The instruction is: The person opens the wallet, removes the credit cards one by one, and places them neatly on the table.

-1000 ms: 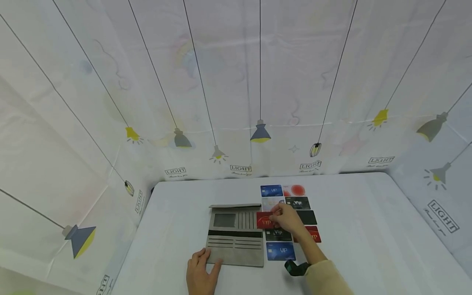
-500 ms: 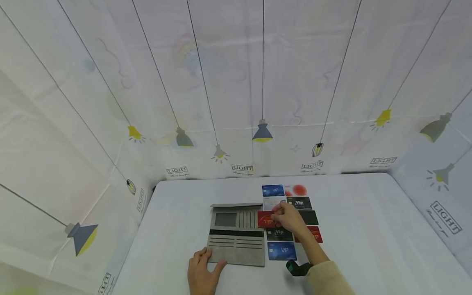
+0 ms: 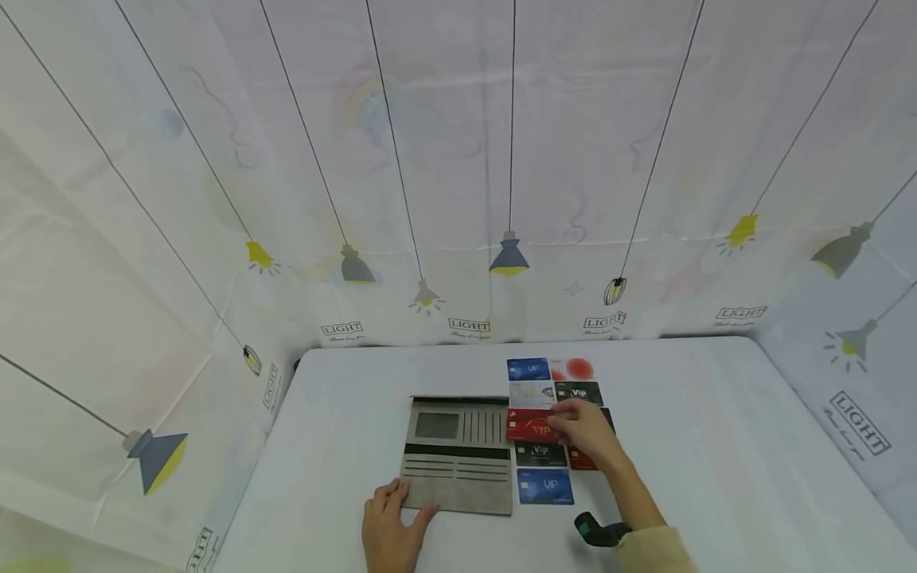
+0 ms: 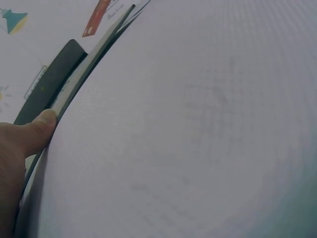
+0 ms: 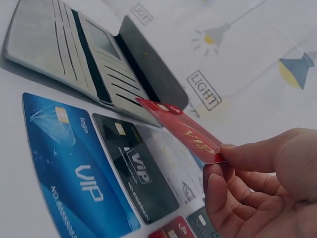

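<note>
My right hand [image 3: 589, 434] pinches the right end of a red VIP card [image 5: 183, 130] between thumb and fingers. The card is tilted in the right wrist view, its chip end beside the slotted edge of a grey open wallet [image 3: 462, 489]. That wallet lies flat, showing slots, a clear window and a raised flap [image 5: 151, 64] at the far side. At its lower left corner rests my left hand [image 3: 392, 529], fingers along the side and thumb on the near edge. In the left wrist view, the thumb [image 4: 42, 131] presses on the wallet's edge.
Two columns of cards lie right of the wallet, among them a blue VIP card [image 3: 546, 486], a black Vip card [image 5: 136, 166], a white card [image 3: 532, 395] and a red-dotted card [image 3: 573, 369]. A white cloth with printed lamps [image 3: 509, 255] stands behind the table [image 3: 716, 446].
My right hand has moved right, drawing the red card out of the wallet's side so its chip end now shows. The left hand stays at the corner; the wallet's flap stands slightly higher.
</note>
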Motion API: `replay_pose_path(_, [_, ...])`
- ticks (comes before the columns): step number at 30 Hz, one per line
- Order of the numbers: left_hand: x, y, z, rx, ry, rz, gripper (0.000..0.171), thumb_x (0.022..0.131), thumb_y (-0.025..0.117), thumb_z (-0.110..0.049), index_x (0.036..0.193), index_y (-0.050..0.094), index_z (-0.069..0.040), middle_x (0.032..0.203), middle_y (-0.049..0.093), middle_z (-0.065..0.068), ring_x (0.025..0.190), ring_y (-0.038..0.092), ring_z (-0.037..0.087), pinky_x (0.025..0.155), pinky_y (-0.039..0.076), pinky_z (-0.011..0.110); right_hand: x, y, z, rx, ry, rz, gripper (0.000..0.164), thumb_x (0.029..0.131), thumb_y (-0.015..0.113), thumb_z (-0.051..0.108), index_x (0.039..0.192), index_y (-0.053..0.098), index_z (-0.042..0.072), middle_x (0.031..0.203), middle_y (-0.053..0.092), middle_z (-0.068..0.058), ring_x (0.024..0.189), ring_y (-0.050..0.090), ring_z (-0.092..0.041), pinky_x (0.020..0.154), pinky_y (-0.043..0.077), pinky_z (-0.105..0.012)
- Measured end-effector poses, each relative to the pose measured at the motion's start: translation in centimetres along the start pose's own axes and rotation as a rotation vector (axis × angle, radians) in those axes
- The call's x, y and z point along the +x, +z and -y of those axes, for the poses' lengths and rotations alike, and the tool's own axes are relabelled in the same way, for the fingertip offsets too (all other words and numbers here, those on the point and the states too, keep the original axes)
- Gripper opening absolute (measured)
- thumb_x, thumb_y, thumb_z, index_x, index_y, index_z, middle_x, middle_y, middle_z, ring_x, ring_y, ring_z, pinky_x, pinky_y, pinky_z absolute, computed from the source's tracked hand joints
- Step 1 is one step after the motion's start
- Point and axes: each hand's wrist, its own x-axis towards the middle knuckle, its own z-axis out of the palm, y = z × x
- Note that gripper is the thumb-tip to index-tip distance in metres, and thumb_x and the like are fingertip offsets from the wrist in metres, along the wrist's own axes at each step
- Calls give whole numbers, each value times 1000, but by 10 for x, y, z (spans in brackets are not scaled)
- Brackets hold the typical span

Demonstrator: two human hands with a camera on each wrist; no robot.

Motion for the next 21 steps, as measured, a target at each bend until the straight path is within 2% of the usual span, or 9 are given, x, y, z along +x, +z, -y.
replay_pose_path(7, [0,0,-2,-5,-32,27,68,63,90,-52,110,76,-5,111,68,5,90,55,20,77,47,36,-16,-15,-11,20,37,-26,45,96,67,28,127,59,-4,114,70,-23,77,68,-20,74,60,-34])
replay_pose_path(12, [0,-1,-3,3,-56,51,69,63,89,-54,111,76,-6,112,68,5,91,55,20,78,47,37,-25,-26,-21,25,30,-21,48,97,66,32,127,58,-4,115,70,-22,76,67,-18,70,58,-27])
replay_pose_path(16, [1,-2,-4,2,-71,68,69,64,88,-54,112,75,-6,113,67,5,92,55,19,79,47,37,-34,-35,-29,29,44,-22,46,97,66,31,126,59,-4,106,73,-16,73,63,-17,66,56,-25])
replay_pose_path(21, [1,-3,-4,5,-60,53,68,64,89,-53,111,75,-5,112,68,6,91,55,20,78,47,36,-46,-47,-39,-1,54,-25,44,98,66,30,124,61,-4,94,73,-10,72,61,-16,62,53,-28])
